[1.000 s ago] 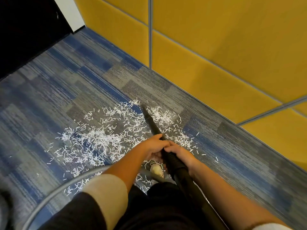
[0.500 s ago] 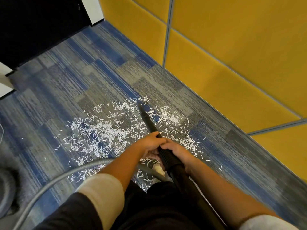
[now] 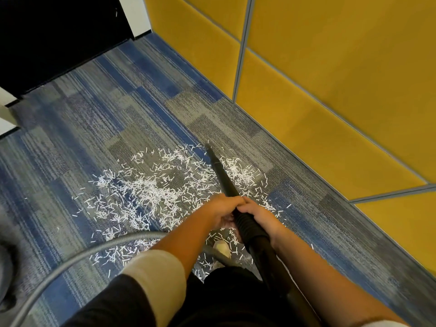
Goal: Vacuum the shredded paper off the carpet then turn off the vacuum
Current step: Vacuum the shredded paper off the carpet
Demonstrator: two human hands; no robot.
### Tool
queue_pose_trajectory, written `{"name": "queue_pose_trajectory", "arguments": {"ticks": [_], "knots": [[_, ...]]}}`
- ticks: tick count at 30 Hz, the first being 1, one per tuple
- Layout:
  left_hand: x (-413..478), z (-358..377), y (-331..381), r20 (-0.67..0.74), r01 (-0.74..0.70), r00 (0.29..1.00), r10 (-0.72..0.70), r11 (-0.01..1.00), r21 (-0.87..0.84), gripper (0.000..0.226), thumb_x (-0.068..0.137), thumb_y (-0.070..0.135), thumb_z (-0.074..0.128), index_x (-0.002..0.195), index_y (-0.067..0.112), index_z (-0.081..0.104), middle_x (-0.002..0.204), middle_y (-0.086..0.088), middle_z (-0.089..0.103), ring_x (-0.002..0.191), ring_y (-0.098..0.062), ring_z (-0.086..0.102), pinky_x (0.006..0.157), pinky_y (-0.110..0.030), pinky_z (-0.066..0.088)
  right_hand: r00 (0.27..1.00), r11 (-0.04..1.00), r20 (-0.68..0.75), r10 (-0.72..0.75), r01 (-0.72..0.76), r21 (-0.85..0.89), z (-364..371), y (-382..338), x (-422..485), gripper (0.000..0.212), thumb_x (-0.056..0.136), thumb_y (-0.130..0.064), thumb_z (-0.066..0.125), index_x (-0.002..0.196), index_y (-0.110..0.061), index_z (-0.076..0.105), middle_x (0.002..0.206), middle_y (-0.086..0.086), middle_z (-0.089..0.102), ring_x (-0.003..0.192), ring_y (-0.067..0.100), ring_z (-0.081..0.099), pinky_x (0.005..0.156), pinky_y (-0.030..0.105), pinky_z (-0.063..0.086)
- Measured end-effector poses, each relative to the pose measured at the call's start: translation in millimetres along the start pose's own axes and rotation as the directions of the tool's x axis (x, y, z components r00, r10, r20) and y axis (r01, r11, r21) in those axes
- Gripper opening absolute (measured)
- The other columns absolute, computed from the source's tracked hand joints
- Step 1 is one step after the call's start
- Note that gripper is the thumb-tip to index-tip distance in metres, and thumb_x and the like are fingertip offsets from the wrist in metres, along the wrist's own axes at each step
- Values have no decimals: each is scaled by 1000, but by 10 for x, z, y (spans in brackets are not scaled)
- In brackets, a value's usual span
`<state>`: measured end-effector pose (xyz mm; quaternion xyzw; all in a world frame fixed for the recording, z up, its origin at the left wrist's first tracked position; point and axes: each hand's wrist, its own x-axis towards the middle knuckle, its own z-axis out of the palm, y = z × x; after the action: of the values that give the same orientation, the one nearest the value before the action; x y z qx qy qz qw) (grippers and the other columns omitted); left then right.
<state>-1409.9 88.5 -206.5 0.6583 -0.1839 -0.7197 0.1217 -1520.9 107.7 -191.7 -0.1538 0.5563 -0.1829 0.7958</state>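
White shredded paper (image 3: 146, 192) lies scattered over the blue and grey carpet (image 3: 99, 119) in front of me. A black vacuum wand (image 3: 223, 173) slants away from me, its narrow tip (image 3: 208, 146) touching the carpet at the far edge of the scatter. My left hand (image 3: 221, 207) grips the wand from the left. Just behind it, my right hand (image 3: 259, 215) grips the ribbed black cuff. The two hands touch each other.
A grey ribbed hose (image 3: 77, 256) curves across the lower left of the carpet. A dark rounded body (image 3: 4, 267), probably the vacuum, shows at the left edge. Yellow padded wall panels (image 3: 330, 90) border the carpet on the right. A dark opening (image 3: 59, 31) is at the top left.
The view has swung, so the wall and the paper sit further left and lower than before. Both hands keep the same hold on the wand, whose tip stays at the scatter's far edge.
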Motion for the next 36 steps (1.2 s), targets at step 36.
{"name": "queue_pose_trajectory", "arguments": {"ticks": [36], "knots": [[-36,-132,108,-90,57,992,-84,960,-274,26,100,20,42,80,17,59,84,-11,62,74,-24,60,63,-32,43,998,996,49,37,-33,-82,179,-119,266,33,92,-3,42,121,-18,44,69,17,53,37,20,54,37,25,48]]}}
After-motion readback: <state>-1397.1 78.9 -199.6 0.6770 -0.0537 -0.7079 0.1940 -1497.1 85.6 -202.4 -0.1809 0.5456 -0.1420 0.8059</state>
